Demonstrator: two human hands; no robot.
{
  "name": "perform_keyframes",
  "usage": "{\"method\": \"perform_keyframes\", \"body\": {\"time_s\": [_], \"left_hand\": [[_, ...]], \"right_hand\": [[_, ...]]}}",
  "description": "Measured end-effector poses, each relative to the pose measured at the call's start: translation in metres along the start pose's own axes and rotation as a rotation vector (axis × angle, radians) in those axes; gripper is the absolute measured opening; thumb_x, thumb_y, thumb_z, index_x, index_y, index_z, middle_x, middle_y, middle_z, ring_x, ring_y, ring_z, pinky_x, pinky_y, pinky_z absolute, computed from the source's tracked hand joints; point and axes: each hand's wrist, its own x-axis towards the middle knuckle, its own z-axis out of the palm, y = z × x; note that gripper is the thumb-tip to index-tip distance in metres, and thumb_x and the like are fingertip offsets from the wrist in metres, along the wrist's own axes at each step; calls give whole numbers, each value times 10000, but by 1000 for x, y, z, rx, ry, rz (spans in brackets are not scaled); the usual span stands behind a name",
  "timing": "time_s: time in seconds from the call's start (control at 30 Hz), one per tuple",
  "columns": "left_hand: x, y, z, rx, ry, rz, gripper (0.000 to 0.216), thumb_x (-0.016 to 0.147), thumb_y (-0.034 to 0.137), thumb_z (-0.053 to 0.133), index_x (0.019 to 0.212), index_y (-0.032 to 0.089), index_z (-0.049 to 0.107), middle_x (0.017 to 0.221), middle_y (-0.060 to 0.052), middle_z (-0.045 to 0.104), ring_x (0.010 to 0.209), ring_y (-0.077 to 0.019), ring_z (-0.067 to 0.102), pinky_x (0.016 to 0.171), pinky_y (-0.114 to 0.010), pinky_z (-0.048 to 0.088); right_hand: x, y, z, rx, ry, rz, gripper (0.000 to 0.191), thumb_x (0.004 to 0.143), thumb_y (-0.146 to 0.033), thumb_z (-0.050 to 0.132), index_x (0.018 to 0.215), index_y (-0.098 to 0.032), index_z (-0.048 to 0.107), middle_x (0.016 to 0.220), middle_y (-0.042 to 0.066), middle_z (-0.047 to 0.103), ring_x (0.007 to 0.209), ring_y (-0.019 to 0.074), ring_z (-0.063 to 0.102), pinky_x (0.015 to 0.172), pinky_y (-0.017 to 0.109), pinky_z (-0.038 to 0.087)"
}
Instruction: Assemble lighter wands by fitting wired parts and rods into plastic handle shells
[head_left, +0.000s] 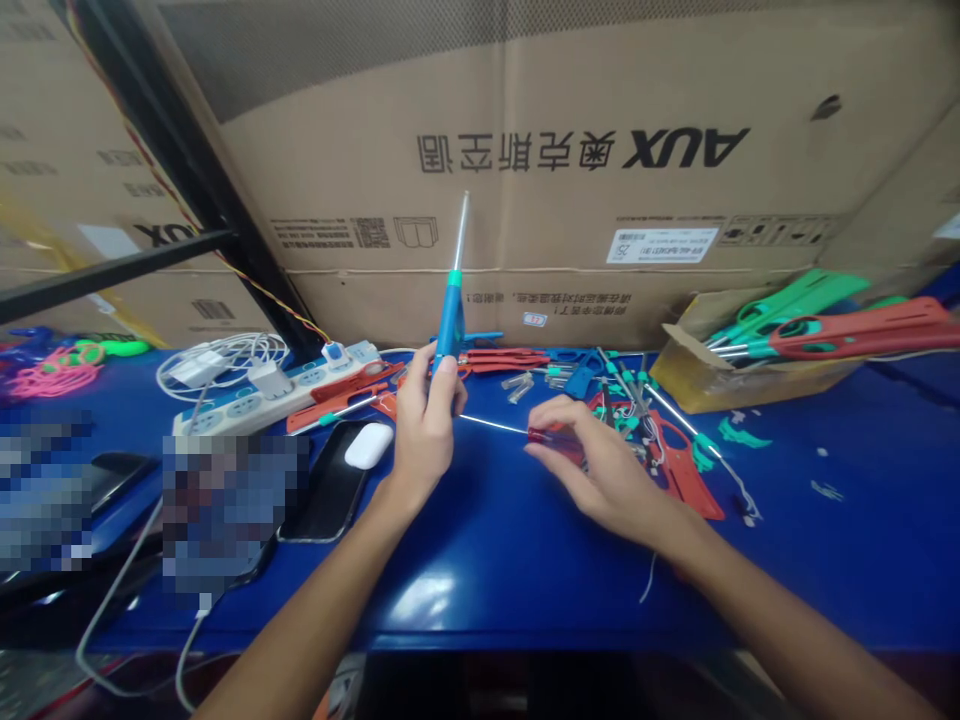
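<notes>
My left hand [424, 425] is closed around a blue-handled screwdriver [451, 310], holding it upright with its metal shaft pointing up in front of the cardboard box. My right hand [592, 460] pinches a red-handled screwdriver [544, 434] low over the blue table [487, 560]; its thin shaft points left toward my left hand. Just right of that hand lies a heap of red plastic pieces and small screwdrivers [660, 440].
A white power strip [277, 395] with plugs and coiled cable sits at the left, beside a phone [330, 490] and a white earbud case [368, 445]. A cardboard tray [742, 370] with green and red tools stands at the right. Large cardboard boxes [570, 150] wall off the back.
</notes>
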Motion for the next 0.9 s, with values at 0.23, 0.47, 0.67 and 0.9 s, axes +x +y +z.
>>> {"method": "perform_keyframes", "body": {"time_s": [0.23, 0.47, 0.67, 0.9], "left_hand": [[-3, 0, 2, 42, -41, -2, 214, 1020, 369, 470, 1081, 190, 570, 622, 51, 451, 562, -111, 422, 560, -262, 343], [1, 0, 1, 17, -15, -15, 197, 1018, 368, 464, 996, 196, 559, 604, 49, 434, 546, -117, 410, 549, -266, 344], [-3, -1, 3, 32, -59, -33, 225, 1011, 403, 473, 1028, 197, 564, 628, 44, 443, 562, -120, 417, 551, -259, 355], [-5, 0, 6, 9, -93, -60, 220, 1010, 392, 467, 1045, 192, 551, 617, 52, 437, 561, -120, 408, 555, -251, 358]], "right_hand": [[-2, -2, -1, -169, 77, 111, 203, 976, -383, 597, 896, -198, 621, 845, 25, 694, 752, 164, 657, 705, 311, 502], [0, -7, -1, 7, -18, 51, 210, 967, -286, 603, 1146, -199, 537, 1092, 72, 650, 977, 172, 654, 830, 317, 542], [1, -9, -3, -116, 114, 124, 150, 972, -345, 604, 946, -203, 642, 883, 34, 715, 745, 159, 662, 701, 313, 530], [4, -9, -5, 82, 109, 187, 188, 950, -315, 628, 1110, -229, 581, 1091, 68, 651, 966, 195, 662, 759, 325, 569]]}}
